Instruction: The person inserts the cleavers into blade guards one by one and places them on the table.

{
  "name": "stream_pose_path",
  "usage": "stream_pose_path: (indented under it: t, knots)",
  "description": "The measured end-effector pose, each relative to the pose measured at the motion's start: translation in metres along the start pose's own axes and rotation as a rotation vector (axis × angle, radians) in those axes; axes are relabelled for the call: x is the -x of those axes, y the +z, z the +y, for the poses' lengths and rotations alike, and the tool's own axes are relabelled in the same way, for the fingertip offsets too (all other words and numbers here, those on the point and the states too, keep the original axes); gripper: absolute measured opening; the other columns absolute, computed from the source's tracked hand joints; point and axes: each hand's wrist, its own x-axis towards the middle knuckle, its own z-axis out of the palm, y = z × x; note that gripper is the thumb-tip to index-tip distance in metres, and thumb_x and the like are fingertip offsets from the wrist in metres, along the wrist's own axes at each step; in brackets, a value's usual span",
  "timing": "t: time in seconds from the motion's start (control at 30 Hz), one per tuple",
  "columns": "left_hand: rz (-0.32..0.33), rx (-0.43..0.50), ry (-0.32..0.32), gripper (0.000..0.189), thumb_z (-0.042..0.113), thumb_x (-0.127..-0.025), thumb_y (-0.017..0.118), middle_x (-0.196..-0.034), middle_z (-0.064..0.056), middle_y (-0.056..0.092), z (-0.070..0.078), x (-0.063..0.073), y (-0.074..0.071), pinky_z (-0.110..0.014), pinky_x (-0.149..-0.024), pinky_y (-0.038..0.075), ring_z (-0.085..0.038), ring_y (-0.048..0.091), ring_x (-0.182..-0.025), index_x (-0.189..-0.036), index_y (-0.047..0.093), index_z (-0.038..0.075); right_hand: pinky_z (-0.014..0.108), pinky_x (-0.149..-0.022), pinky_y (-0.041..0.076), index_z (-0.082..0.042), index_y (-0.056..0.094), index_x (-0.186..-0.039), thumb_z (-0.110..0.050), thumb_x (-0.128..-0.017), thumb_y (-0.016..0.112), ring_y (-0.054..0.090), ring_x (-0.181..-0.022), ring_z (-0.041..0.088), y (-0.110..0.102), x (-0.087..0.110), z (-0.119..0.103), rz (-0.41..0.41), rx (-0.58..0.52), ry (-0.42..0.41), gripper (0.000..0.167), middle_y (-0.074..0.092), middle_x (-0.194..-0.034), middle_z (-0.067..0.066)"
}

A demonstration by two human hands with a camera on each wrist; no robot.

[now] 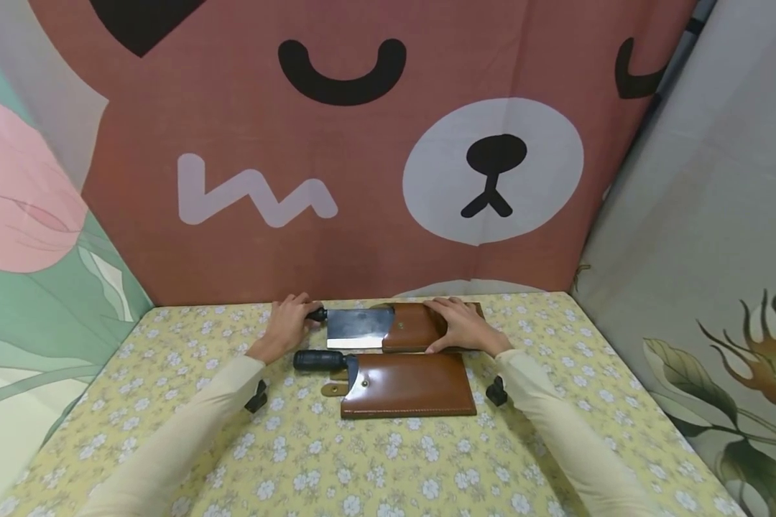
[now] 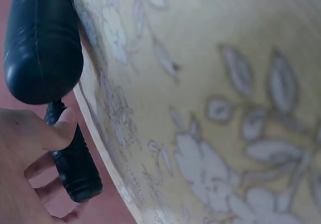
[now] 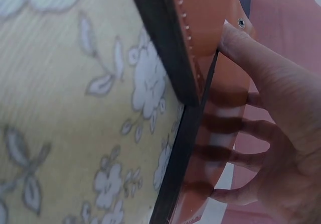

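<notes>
At the far side of the table, a cleaver (image 1: 356, 327) lies with its blade partly inside a brown leather sheath (image 1: 409, 332). My left hand (image 1: 287, 327) grips its dark handle (image 2: 77, 171), thumb along one side in the left wrist view. Over that sheath spreads my right hand (image 1: 467, 329), holding it across its width. The right wrist view shows the thumb (image 3: 241, 45) at the sheath's near edge and the fingertips on its top and far part. Closer to me lies a second cleaver, black handle (image 1: 319, 360) pointing left, its blade mostly covered by another brown sheath (image 1: 417, 388).
A yellow flowered cloth (image 1: 362, 459) covers the table. Behind it hangs a bear-print curtain (image 1: 362, 251), close to the far cleaver. Printed curtains also hang at the left (image 1: 32, 215) and right (image 1: 705, 237). A strap with a snap (image 1: 334, 389) sticks out from the nearer sheath.
</notes>
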Motion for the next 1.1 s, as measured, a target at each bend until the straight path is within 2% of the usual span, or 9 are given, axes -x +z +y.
stream_pose_path:
  t: [0.23,0.5,0.7,0.83,1.1]
  knots:
    - [-0.025,0.025,-0.008,0.04,0.016,-0.093,0.081,-0.115,-0.015,0.069,-0.0012,-0.0019,0.0023,-0.067,-0.084,0.049,-0.04,0.064,-0.102,-0.13,0.074,0.004,0.081,-0.11,0.025,-0.008,0.038,-0.163,-0.054,-0.076,0.091,0.034,-0.149,0.052,0.0011,-0.0035,-0.0083,-0.025,-0.02,0.009,0.111,0.037,-0.164,0.025]
    - [-0.047,0.03,-0.026,0.042,-0.005,-0.091,0.073,-0.12,-0.015,0.069,0.0008,-0.0037,0.0021,-0.068,-0.086,0.049,-0.039,0.063,-0.105,-0.133,0.072,0.005,0.082,-0.111,0.02,-0.011,0.038,-0.163,-0.056,-0.078,0.089,0.032,-0.15,0.05,0.0017,-0.0044,-0.0076,-0.049,-0.026,0.038,0.11,0.036,-0.166,0.022]
    - [-0.084,0.043,-0.061,0.04,0.009,-0.095,0.077,-0.122,-0.017,0.069,-0.0019,-0.0021,0.0036,-0.071,-0.086,0.049,-0.04,0.063,-0.105,-0.134,0.072,0.006,0.087,-0.11,0.01,-0.019,0.034,-0.166,-0.06,-0.082,0.085,0.027,-0.151,0.053,0.0034,-0.0026,-0.0009,-0.094,-0.026,0.085,0.107,0.031,-0.169,0.019]
    - [-0.109,0.065,-0.084,0.043,0.016,-0.095,0.079,-0.125,-0.018,0.069,-0.0024,-0.0013,0.003,-0.069,-0.086,0.048,-0.041,0.063,-0.107,-0.136,0.071,0.006,0.089,-0.107,0.012,-0.019,0.031,-0.167,-0.06,-0.084,0.083,0.023,-0.151,0.058,0.0016,-0.0015,-0.0015,-0.132,-0.028,0.097,0.106,0.027,-0.17,0.019]
    - [-0.122,0.071,-0.086,0.043,0.018,-0.095,0.08,-0.128,-0.018,0.069,0.0005,-0.0057,0.0042,-0.07,-0.087,0.049,-0.041,0.063,-0.11,-0.135,0.071,0.006,0.087,-0.109,0.017,-0.022,0.026,-0.168,-0.063,-0.086,0.079,0.018,-0.153,0.059,-0.0007,0.0004,-0.0014,-0.19,-0.014,0.15,0.106,0.021,-0.173,0.017]
